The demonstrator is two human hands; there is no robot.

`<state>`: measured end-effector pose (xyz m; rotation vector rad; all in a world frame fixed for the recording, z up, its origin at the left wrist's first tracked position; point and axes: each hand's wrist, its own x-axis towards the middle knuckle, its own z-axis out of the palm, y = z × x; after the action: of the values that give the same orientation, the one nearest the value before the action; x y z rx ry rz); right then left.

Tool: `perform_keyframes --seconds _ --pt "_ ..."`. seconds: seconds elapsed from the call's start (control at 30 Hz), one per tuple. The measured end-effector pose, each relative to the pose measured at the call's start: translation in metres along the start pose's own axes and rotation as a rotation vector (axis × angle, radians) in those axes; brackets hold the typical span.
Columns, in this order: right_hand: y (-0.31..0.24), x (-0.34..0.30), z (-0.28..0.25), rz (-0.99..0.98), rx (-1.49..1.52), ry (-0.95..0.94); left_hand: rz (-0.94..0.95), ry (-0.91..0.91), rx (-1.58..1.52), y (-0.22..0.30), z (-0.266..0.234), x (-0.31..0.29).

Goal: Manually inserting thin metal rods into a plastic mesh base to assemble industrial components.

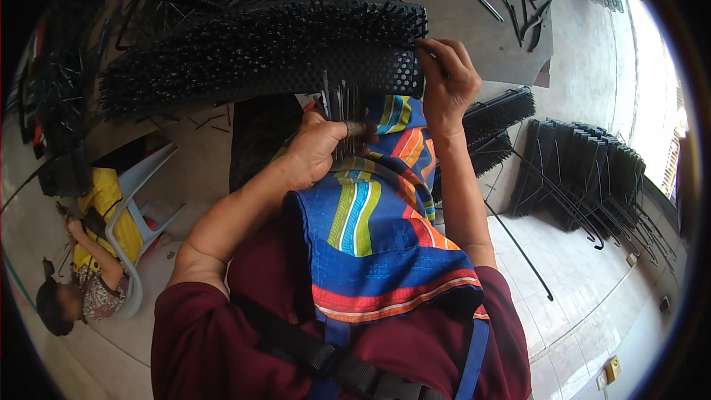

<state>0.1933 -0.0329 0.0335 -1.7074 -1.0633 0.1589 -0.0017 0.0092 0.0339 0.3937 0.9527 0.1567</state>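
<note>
A long black perforated panel [259,48] lies across in front of me, thickly set with dark bristle-like tufts. Toward its near right part, rows of bare holes show. My left hand [315,144] is closed around a bundle of thin black strips [342,107], just below the panel's near edge and over my striped blue apron [400,215]. At the panel's right end, the fingers of my right hand [450,81] are pinched together against the edge. What they hold, if anything, is too small to make out.
Loose black strips [485,1] and a plier-like tool [535,26] lie on the brown work surface [437,18]. Stacked bristled panels [581,167] with bent metal rods stand on the right floor. Another person [96,281] is beside a pale blue plastic chair [133,252] at left.
</note>
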Motion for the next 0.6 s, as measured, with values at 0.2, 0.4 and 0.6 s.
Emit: perform_keyframes --seconds 0.2,0.4,0.6 --pt "-0.011 0.01 0.008 -0.019 -0.139 -0.025 0.008 0.026 -0.001 -0.002 -0.003 0.001" --pt "-0.014 0.003 0.004 -0.129 -0.311 -0.105 0.025 0.003 -0.026 0.0 -0.005 -0.002" --pt "-0.028 -0.026 0.007 0.561 0.252 -0.44 0.105 -0.082 -0.103 -0.001 0.002 -0.006"
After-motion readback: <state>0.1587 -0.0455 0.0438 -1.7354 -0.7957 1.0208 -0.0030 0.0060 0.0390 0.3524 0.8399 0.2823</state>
